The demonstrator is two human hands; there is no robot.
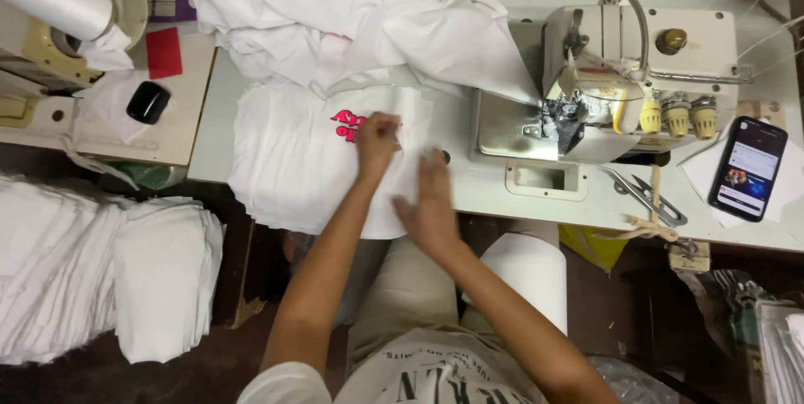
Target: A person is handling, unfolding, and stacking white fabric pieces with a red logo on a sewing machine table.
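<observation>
table (pixel 502 203): pale, long | side bench (pixel 180 132): cream, left | floor (pixel 100 379): dark | light: even

A sewing machine (pixel 620 77) stands on the table (pixel 494 190). Right of it lies a phone (pixel 748 168); just below it, scissors (pixel 645 195). Far left of it, a white stack (pixel 100 274) and a red card (pixel 164 52).

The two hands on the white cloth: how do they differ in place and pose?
The left hand lies farther up the white cloth, beside its pink print; the right hand sits nearer the table edge. The left looks curled, the right flatter. Both press the cloth.
</observation>
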